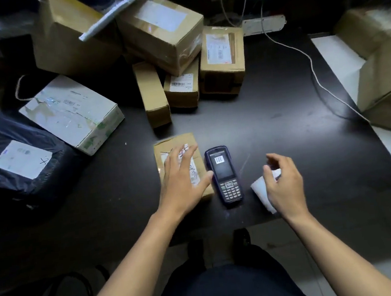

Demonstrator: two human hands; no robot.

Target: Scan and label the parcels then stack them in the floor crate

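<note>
While left hand (182, 173) lies spread-fingered on small cardboard parcel (179, 166), keep it pinned. Right hand (283, 182), fingers loosely curled over white label slip (260, 189) at scanner's (224, 173) three o'clock: pinch, lay flat.

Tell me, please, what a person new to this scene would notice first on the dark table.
The eye goes first to the dark blue handheld scanner lying near the table's front edge, its screen showing a barcode. The left hand rests with spread fingers on a small brown cardboard parcel just left of it, while the right hand hovers over a white paper label. Behind, a pile of brown cardboard boxes crowds the far left.
</note>
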